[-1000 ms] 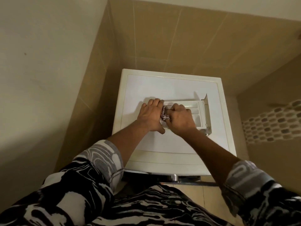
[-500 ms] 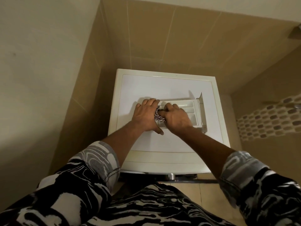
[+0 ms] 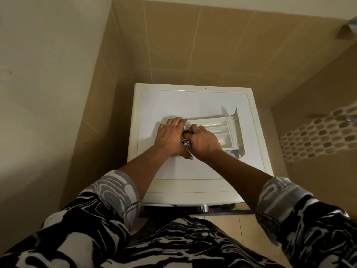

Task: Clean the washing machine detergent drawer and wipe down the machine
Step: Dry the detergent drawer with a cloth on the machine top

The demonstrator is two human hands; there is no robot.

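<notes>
Hardly anything is shifting since the frame half a second back: both hands are staying bunched at one end of the detergent drawer (image 3: 216,125), the cloth (image 3: 185,142) still wedged between them. Closest in, two black-and-white patterned sleeves, the left sleeve (image 3: 114,190) and the right sleeve (image 3: 280,192), are ending near the elbows, and two bare forearms are reaching out over the washing machine (image 3: 193,101). Left hand (image 3: 170,139) is lying knuckles-up on the white lid, fingers bending over the drawer's left end and gripping it, thumb stretching out along the lid. Right hand (image 3: 203,142) is curling tight round the one cloth, a dark-and-white patterned wad, and pushing it into that same end. One drawer, and it is lying flat on top of the machine, running left to right: off-white plastic, three long compartments showing side by side beyond the right hand, its front panel (image 3: 238,130) standing upright at the right end. Beyond the machine, a wall of big beige tiles (image 3: 193,45) is rising, and one band of small oval mosaic tiles (image 3: 318,136) is running along the right-hand wall.
</notes>
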